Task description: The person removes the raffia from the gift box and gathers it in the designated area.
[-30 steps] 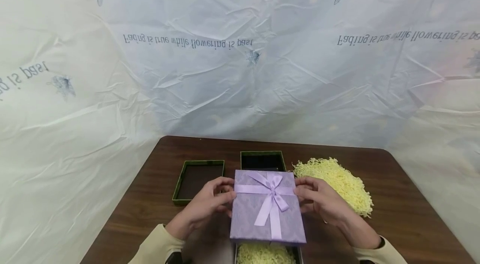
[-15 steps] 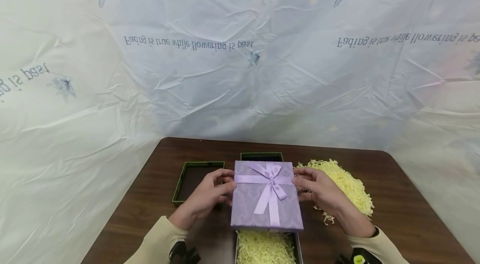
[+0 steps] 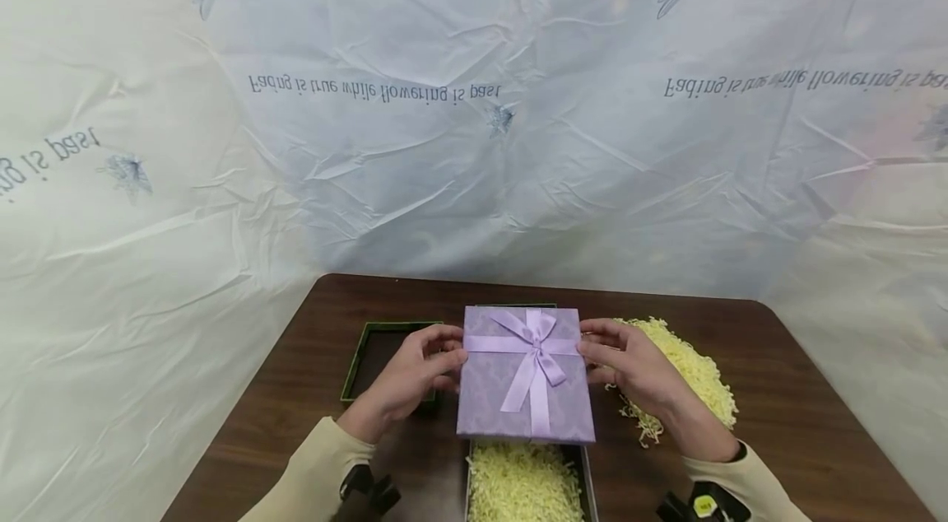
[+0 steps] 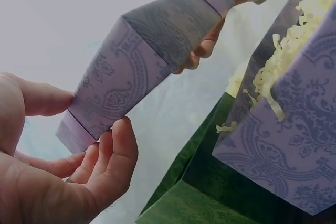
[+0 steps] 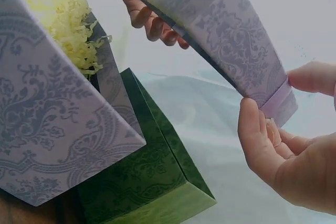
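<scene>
Between both hands is a purple patterned box lid (image 3: pixel 492 398) with a lilac ribbon bow on top. My left hand (image 3: pixel 411 370) pinches its left side, thumb on the upper edge and fingers beneath. On the opposite side, my right hand (image 3: pixel 637 365) grips the lid the same way. In both wrist views the lid (image 4: pixel 118 77) hangs raised and apart from the purple box (image 5: pixel 58 124). That box, filled with pale yellow shredded paper (image 3: pixel 522 485), stands just below the lid in the head view.
A green-rimmed, dark-lined tray (image 3: pixel 370 349) lies at the left on the brown table (image 3: pixel 259 407). A green box (image 5: pixel 147 166) stands behind the purple one, mostly covered by the lid in the head view. A heap of yellow shredded paper (image 3: pixel 692 370) is at right. Printed cloth (image 3: pixel 444 176) hangs behind.
Both hands have moved the lid away from me, uncovering more of the shredded paper in the purple box and covering more of the green box behind.
</scene>
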A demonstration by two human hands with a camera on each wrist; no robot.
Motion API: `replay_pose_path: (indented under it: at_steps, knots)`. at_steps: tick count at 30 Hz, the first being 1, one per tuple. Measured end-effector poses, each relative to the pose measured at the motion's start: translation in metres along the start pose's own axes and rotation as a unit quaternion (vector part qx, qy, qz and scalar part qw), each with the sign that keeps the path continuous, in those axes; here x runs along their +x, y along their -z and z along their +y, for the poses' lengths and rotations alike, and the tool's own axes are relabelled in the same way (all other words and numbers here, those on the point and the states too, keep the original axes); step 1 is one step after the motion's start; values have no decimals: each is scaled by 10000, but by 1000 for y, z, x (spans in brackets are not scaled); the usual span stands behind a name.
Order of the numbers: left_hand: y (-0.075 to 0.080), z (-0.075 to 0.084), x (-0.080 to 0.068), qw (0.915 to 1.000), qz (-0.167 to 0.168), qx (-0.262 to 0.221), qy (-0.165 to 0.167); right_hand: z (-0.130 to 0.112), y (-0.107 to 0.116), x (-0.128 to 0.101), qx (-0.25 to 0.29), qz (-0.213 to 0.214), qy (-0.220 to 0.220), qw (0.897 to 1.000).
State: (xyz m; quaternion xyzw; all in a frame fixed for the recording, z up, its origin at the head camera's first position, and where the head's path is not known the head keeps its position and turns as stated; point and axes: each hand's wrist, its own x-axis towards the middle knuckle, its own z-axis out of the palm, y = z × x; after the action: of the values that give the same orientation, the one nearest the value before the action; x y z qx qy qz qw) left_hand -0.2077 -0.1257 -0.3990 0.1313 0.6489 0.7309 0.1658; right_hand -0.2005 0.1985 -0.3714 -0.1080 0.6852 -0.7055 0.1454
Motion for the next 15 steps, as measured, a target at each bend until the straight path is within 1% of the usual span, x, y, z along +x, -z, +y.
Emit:
replay_pose_path:
  at_steps: [2,6,9,15]
  knots:
    - [0,2,0,10000,-40,-4,-61,0,0,0,10,61,39,10000]
    - [-1,6,-1,9996,-88,116,-243,-1,1,0,-178,155,186,9995]
    - [-2,8,-2,9991,-78,255,-341,-1,2,-1,-373,144,402,9984]
    - [-2,9,-2,9981,-11,438,-444,-1,2,-2,-588,148,831,9947]
